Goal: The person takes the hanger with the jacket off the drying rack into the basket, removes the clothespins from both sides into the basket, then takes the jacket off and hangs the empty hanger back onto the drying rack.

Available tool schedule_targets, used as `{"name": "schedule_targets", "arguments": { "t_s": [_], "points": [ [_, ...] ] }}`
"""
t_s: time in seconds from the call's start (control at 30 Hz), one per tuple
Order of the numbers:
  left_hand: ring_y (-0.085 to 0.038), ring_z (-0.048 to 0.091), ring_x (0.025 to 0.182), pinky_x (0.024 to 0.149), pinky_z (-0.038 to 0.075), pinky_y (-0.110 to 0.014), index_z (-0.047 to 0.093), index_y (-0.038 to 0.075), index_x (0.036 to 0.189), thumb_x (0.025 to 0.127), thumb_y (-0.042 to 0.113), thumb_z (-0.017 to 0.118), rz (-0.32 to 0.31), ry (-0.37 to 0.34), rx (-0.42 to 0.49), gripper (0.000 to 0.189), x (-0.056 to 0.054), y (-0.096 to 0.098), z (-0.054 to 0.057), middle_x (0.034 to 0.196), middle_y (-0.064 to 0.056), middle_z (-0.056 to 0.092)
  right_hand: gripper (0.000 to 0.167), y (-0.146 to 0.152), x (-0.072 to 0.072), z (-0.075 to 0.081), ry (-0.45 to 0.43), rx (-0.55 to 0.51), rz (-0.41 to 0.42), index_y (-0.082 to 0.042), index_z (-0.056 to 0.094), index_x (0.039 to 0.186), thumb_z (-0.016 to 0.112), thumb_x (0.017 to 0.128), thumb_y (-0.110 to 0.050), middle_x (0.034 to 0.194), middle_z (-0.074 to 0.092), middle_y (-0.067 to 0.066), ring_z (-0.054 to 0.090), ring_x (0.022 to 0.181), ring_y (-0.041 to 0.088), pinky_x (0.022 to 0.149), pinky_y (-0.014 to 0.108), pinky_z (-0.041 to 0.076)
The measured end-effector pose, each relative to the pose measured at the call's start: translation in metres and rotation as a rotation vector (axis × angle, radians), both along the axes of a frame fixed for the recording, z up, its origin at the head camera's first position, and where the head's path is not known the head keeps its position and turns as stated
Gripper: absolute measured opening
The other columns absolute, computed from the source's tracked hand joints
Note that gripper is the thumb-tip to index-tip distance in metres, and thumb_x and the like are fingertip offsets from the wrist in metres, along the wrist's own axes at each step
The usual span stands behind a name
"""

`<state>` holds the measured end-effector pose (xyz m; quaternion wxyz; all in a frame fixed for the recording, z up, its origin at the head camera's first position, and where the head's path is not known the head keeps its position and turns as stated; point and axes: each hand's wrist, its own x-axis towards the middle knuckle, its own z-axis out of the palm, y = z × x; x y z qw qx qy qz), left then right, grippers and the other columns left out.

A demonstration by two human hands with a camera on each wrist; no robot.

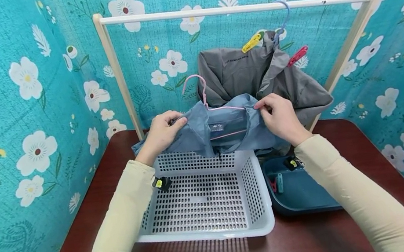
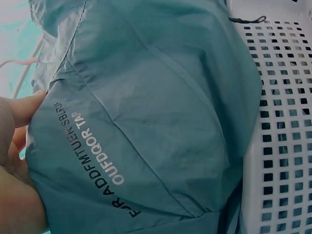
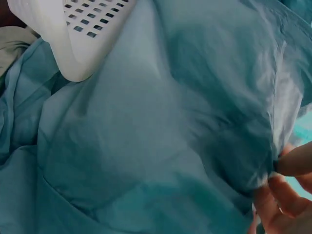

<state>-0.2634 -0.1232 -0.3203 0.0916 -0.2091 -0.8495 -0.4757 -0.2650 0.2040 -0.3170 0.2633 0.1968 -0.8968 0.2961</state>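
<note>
A blue jacket [image 1: 191, 132] hangs on a pink hanger [image 1: 203, 88] over the back of the white basket, its collar spread and a label showing inside. My left hand [image 1: 163, 132] grips the jacket's left shoulder, the thumb on the edge of the cloth in the left wrist view, where printed lettering [image 2: 97, 156] runs down the fabric. At the other shoulder, my right hand [image 1: 280, 115] pinches the cloth between thumb and fingers, close to the hanger's end. In the right wrist view those fingertips [image 3: 292, 163] hold a gathered fold. The hanger's hook stands free of the rod.
A white rod [image 1: 183, 12] on wooden posts spans the back. From it hangs a grey jacket [image 1: 233, 71] on a blue hanger, with yellow [image 1: 252, 42] and red clips [image 1: 297, 55]. The perforated basket [image 1: 204, 238] stands in front, beside a dark blue tray [image 1: 308, 208] holding clothespins [image 1: 280, 183].
</note>
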Motion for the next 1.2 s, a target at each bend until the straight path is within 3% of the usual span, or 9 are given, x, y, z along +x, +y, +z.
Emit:
{"name": "schedule_targets", "arguments": {
  "t_s": [0.13, 0.27, 0.47, 0.57, 0.7, 0.83, 1.0, 1.2],
  "points": [
    [-0.021, 0.048, 0.075, 0.066, 0.039, -0.035, 0.07, 0.008, 0.107, 0.097, 0.022, 0.057, 0.011, -0.008, 0.004, 0.022, 0.001, 0.004, 0.002, 0.102, -0.006, 0.063, 0.036, -0.007, 0.005, -0.001, -0.078, 0.108, -0.031, 0.0, 0.066, 0.111, 0.048, 0.098, -0.029, 0.109, 0.059, 0.017, 0.053, 0.098, 0.034, 0.086, 0.051, 0.037],
    [-0.022, 0.047, 0.075, 0.065, 0.039, -0.035, 0.07, 0.008, 0.105, 0.097, 0.021, 0.057, 0.017, -0.014, 0.018, 0.021, 0.002, 0.008, 0.004, 0.095, -0.006, 0.062, 0.066, -0.015, 0.007, -0.004, -0.129, 0.229, -0.12, 0.0, 0.06, 0.12, 0.051, 0.09, -0.058, 0.118, 0.055, 0.02, 0.046, 0.111, 0.039, 0.095, 0.059, 0.027],
    [-0.021, 0.045, 0.072, 0.064, 0.036, -0.034, 0.071, 0.009, 0.102, 0.096, 0.021, 0.058, 0.028, -0.015, 0.022, 0.018, 0.0, 0.011, 0.002, 0.088, -0.006, 0.059, 0.089, -0.024, 0.01, -0.004, -0.209, 0.265, -0.169, 0.002, 0.052, 0.13, 0.051, 0.081, -0.072, 0.125, 0.049, 0.023, 0.038, 0.119, 0.042, 0.103, 0.063, 0.014],
    [-0.021, 0.046, 0.072, 0.064, 0.037, -0.034, 0.071, 0.009, 0.101, 0.096, 0.021, 0.058, 0.031, -0.016, 0.013, 0.018, 0.0, 0.011, 0.002, 0.089, -0.005, 0.06, 0.08, -0.027, 0.013, -0.004, -0.219, 0.273, -0.181, 0.002, 0.052, 0.13, 0.054, 0.084, -0.064, 0.126, 0.048, 0.024, 0.038, 0.12, 0.044, 0.103, 0.065, 0.012],
    [-0.021, 0.047, 0.074, 0.065, 0.038, -0.034, 0.071, 0.009, 0.102, 0.096, 0.02, 0.059, 0.035, -0.009, 0.022, 0.018, 0.0, 0.011, 0.001, 0.09, -0.005, 0.061, 0.051, -0.027, 0.013, -0.004, -0.168, 0.247, -0.185, 0.001, 0.058, 0.123, 0.058, 0.092, -0.039, 0.121, 0.053, 0.024, 0.044, 0.115, 0.043, 0.102, 0.066, 0.015],
    [-0.021, 0.048, 0.074, 0.064, 0.039, -0.034, 0.071, 0.009, 0.104, 0.096, 0.021, 0.059, 0.03, -0.01, 0.038, 0.019, -0.001, 0.009, 0.0, 0.091, -0.005, 0.062, 0.034, -0.019, 0.01, -0.005, -0.127, 0.206, -0.164, -0.001, 0.064, 0.115, 0.057, 0.094, -0.027, 0.111, 0.06, 0.021, 0.052, 0.107, 0.04, 0.101, 0.066, 0.017],
    [-0.02, 0.048, 0.074, 0.065, 0.039, -0.034, 0.07, 0.009, 0.108, 0.096, 0.022, 0.058, 0.046, -0.021, 0.022, 0.021, 0.001, 0.003, -0.001, 0.094, -0.005, 0.063, 0.028, -0.004, 0.01, -0.004, -0.162, 0.182, -0.155, -0.002, 0.065, 0.114, 0.053, 0.096, -0.02, 0.114, 0.059, 0.021, 0.051, 0.11, 0.04, 0.101, 0.069, 0.013],
    [-0.023, 0.042, 0.063, 0.06, 0.036, -0.035, 0.068, 0.012, 0.103, 0.098, 0.026, 0.053, 0.069, 0.002, 0.009, 0.02, 0.002, -0.002, 0.001, 0.076, -0.007, 0.053, 0.029, 0.007, 0.01, -0.001, -0.165, 0.135, -0.128, 0.001, 0.063, 0.115, 0.054, 0.097, -0.02, 0.116, 0.054, 0.023, 0.051, 0.106, 0.04, 0.091, 0.057, 0.037]
  ]
}}
